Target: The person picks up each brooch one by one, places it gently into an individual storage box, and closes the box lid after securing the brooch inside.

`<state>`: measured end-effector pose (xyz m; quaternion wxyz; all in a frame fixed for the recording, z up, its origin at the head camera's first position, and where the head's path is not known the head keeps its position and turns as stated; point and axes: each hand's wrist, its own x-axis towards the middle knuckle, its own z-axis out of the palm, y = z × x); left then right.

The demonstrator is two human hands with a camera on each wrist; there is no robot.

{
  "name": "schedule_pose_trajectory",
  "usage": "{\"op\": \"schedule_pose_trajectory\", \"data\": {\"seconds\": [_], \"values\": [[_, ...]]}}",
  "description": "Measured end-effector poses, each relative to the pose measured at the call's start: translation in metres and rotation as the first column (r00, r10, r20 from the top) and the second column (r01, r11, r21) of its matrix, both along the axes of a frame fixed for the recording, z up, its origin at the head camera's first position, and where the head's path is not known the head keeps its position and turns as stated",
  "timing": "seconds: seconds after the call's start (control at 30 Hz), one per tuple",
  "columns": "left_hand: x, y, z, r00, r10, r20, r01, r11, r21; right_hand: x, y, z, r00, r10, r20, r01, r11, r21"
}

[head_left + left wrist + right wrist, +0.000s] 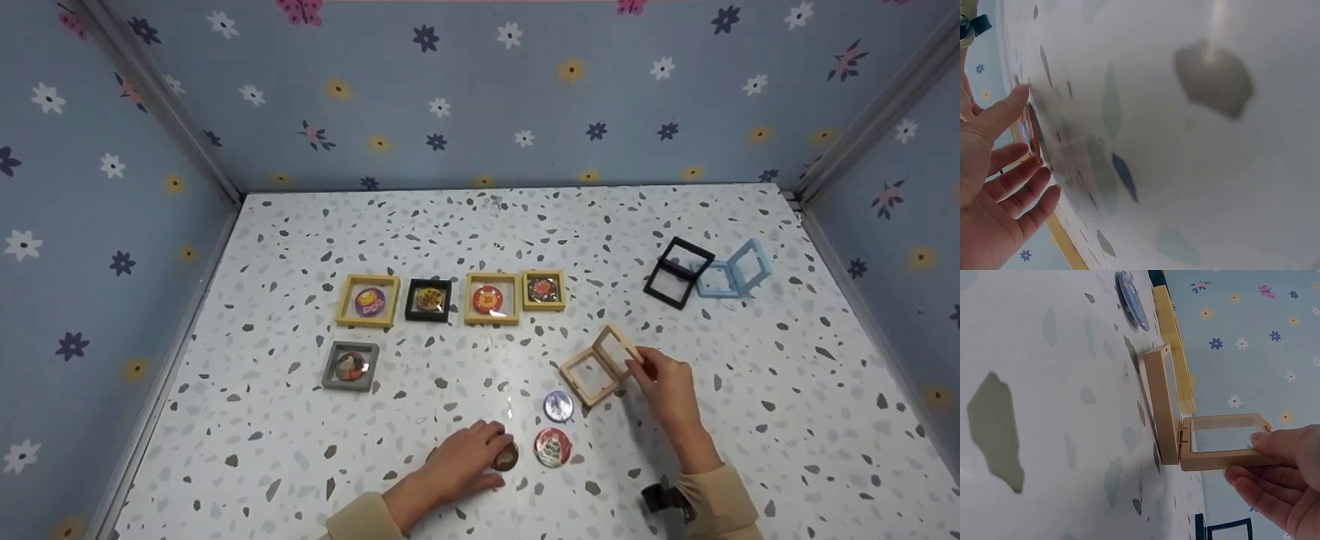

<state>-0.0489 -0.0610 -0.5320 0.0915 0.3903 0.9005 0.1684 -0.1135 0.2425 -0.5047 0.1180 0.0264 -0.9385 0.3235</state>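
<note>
My right hand [667, 390] pinches the raised half of a hinged beige display frame [589, 377] between thumb and fingers. Its other half lies on the table, and both clear windows show in the right wrist view. Beside a dark brown round badge [506, 456] is my left hand [463, 459], thumb and fingers apart and loosely bent. The fingertips cover the badge's left side; whether they touch it is unclear. To the right lie a red badge with a green and white picture [553, 448] and a bluish-purple badge [559, 406], the latter close to the beige frame.
Framed badges stand in a row: two larger yellow frames [367, 322] [491, 320], a black frame [428, 317] and a smaller yellow frame [543, 306]. A grey frame [348, 385] sits lower left. Opened black [664, 300] and light-blue frames [718, 292] overlap at right. Flowered panels [480, 90] border the table.
</note>
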Motion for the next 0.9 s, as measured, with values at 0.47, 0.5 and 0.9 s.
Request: {"op": "schedule_pose_trajectory", "data": {"seconds": [0.47, 0.5, 0.9], "values": [[0.001, 0.005, -0.002, 0.999, 0.039, -0.007, -0.038, 0.998, 0.053, 0.001, 0.0, -0.003, 0.998, 0.012, -0.057, -0.013, 1.0, -0.014], [0.001, 0.006, -0.002, 0.999, 0.042, -0.005, -0.042, 0.997, 0.062, 0.001, 0.0, -0.003, 0.999, 0.011, -0.048, -0.011, 1.0, -0.014], [-0.011, 0.014, 0.006, 0.995, 0.1, -0.016, -0.096, 0.983, 0.153, 0.0, 0.0, -0.001, 1.0, 0.014, -0.019, -0.014, 1.0, -0.012]]}}
